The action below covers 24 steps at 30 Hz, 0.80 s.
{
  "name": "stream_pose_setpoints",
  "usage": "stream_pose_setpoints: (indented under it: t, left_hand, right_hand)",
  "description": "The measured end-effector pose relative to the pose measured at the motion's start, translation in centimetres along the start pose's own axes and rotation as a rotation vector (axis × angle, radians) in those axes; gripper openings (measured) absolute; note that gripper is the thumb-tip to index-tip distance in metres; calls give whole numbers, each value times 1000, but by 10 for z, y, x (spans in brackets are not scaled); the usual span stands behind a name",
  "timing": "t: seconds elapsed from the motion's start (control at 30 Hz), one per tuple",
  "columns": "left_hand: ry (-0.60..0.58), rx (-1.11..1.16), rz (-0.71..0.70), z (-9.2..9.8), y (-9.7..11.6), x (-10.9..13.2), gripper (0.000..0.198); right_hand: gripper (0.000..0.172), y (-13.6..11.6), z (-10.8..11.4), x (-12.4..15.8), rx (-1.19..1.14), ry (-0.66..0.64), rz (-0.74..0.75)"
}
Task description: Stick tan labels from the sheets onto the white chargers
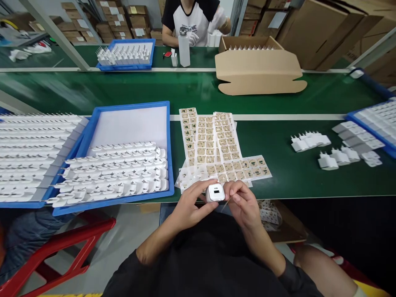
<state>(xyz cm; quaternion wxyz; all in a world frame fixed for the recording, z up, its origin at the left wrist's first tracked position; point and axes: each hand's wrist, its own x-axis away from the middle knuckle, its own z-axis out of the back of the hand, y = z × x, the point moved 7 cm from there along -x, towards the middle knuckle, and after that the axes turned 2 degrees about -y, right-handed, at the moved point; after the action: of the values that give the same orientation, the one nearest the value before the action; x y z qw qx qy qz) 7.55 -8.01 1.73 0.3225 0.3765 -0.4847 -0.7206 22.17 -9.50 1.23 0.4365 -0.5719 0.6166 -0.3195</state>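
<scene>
My left hand grips a small white charger between thumb and fingers, its face with a dark port slot turned up. Close beside it on the right, the fingers of my right hand are pinched together on a thin, slender stick-like thing, too fine to name surely. Just beyond both hands lie overlapping sheets of tan stickers, with another sheet set crosswise in front. To the left, a blue-rimmed tray holds rows of white chargers with their prongs showing.
Another full tray stands at far left. Loose chargers sit on the green table at right, near a further tray. Across the table are an open cardboard box, a white bottle and a person in white gloves.
</scene>
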Motion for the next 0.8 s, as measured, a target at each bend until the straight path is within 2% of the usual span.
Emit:
stream_pose_setpoints:
  t: [0.1,0.2,0.4,0.47,0.63,0.8]
  left_hand:
    - [122,50,-5,4,-1,-1,47]
    - [174,41,17,6,-2,-2,48]
    - [-7,16,16,1,-1,-2,56]
    - [34,12,-11,4,-1,-1,53]
    - [228,-115,-131,14,7,0,47]
    - [262,-162,-178,16,13,0,44]
  right_hand:
    - [11,-1,-7,2,-39,-90,-20]
    - [8,2,-10,3,-32,-133,-49]
    - [9,8,4,1,33,-26,-93]
    - [8,7,7,2,59,-8,-103]
    - [7,-5,12,1,183,71,-97]
    - [14,-27,4,-8,304,151,10]
